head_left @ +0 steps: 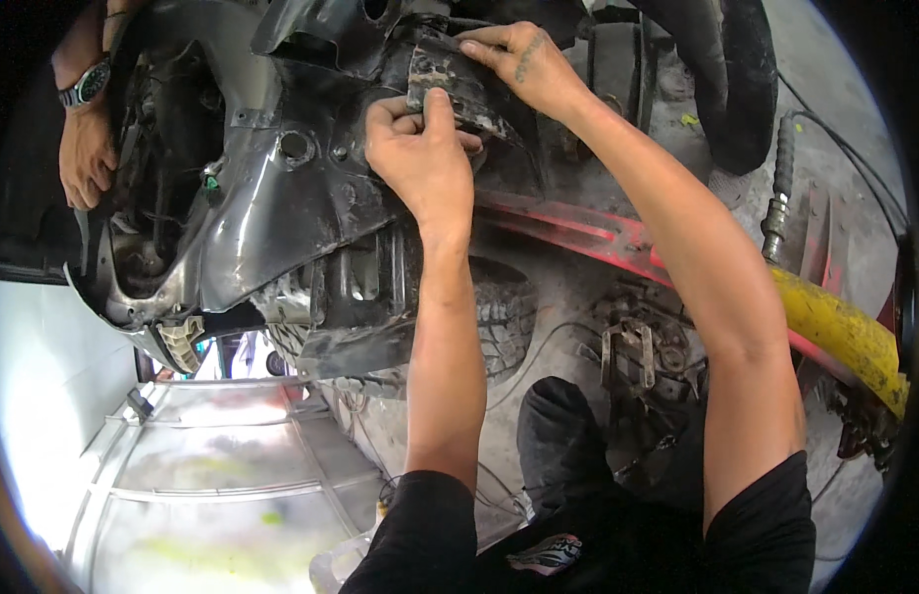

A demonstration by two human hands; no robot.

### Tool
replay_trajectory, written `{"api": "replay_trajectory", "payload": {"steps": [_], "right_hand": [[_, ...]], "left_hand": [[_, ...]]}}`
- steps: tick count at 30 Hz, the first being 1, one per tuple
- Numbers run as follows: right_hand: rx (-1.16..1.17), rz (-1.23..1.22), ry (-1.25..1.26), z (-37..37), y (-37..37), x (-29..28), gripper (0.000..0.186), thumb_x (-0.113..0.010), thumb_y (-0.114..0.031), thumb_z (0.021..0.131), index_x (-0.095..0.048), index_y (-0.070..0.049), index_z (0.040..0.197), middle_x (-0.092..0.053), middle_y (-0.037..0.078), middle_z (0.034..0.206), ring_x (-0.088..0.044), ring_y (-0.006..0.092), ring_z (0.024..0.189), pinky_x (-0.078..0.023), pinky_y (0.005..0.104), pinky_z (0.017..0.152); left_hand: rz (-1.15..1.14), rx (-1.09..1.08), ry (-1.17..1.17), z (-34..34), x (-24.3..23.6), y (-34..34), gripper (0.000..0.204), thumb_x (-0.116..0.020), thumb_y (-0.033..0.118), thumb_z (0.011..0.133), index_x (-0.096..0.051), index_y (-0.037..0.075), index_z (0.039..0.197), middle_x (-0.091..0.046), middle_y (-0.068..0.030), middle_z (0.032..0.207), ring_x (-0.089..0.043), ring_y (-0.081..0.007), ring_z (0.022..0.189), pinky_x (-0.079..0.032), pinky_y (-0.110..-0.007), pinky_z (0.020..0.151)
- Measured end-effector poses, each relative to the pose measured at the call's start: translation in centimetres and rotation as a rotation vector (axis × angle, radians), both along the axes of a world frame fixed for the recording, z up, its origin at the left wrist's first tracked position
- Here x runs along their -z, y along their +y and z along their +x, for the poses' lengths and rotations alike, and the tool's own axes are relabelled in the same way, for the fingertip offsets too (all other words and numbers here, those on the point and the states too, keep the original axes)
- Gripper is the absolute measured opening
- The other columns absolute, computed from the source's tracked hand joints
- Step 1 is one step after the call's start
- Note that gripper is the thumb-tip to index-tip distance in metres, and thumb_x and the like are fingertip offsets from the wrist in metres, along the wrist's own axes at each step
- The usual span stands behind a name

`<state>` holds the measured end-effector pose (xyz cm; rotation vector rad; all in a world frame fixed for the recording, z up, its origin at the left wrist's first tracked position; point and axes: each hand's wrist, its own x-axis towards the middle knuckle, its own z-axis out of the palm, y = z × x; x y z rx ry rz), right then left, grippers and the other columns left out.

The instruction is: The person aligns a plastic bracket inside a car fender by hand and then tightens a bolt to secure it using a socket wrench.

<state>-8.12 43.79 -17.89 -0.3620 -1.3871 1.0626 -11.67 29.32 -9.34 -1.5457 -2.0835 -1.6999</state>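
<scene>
Plate top centre, against the body | my left hand gripping its lower end | my right hand at its upper edge, grip unclear | best I steady both ends, minding rough edges

Our sleeves are black. We see a dark piece mottled with pale patches, a glossy black panel, a red beam, a yellow tube with dark smudges, and grey floor.
</scene>
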Motion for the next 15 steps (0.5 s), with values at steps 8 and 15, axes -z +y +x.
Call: {"api": "replay_trajectory", "payload": {"steps": [8,15], "right_hand": [[-0.037,-0.127,-0.008,-0.9,-2.1,0.1,0.030,-0.068,-0.029,0.099,-0.076,-0.005,0.116,-0.076,0.021,0.098,-0.075,0.0320,0.092,-0.057,0.0392,0.082],[0.048,-0.057,0.017,-0.8,-1.0,-0.4,0.029,-0.068,-0.027,0.099,-0.076,-0.006,0.116,-0.075,0.020,0.104,-0.075,0.0326,0.098,-0.057,0.0396,0.086]], "left_hand": [[0.037,-0.201,0.480,-0.9,0.0,-0.1,0.018,-0.069,0.009,0.093,-0.059,-0.005,0.099,-0.059,-0.0076,0.063,-0.060,-0.0183,0.050,-0.047,-0.035,0.051],[-0.035,-0.147,0.262,-1.5,0.5,-0.7,0.021,-0.069,0.008,0.094,-0.057,-0.007,0.099,-0.064,-0.0098,0.063,-0.062,-0.0150,0.050,-0.047,-0.027,0.048]]}}
